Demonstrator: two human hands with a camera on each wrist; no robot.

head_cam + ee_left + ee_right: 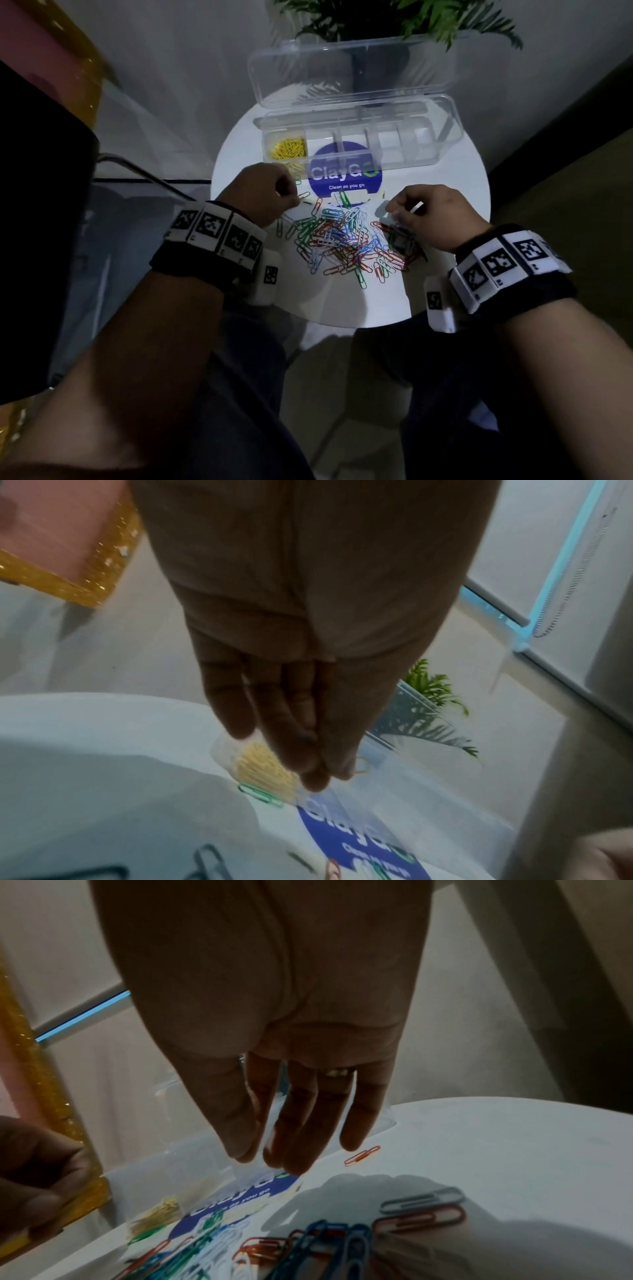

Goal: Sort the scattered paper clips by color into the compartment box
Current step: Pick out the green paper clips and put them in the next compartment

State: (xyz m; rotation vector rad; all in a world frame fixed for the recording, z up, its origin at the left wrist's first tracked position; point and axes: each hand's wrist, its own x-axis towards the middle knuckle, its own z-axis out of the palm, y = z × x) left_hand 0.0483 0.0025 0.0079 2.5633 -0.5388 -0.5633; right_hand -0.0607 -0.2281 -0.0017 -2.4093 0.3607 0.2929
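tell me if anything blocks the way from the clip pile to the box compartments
Nothing visible does. The compartment box sits just beyond the clip pile with its lid swung up and back, so its compartments lie open from above. Only bare table lies between.

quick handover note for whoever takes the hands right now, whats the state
Left hand: fingers bunched at a clip by the pile's upper left edge; whether it holds it is unclear.
Right hand: fingers curled at the pile's right edge; grip unclear.
Compartment box: lid open, at the table's far side.
Done: yellow clips fill the leftmost compartment; the others look empty.
Left: mixed pile of green, red, blue and white clips in the table's middle.
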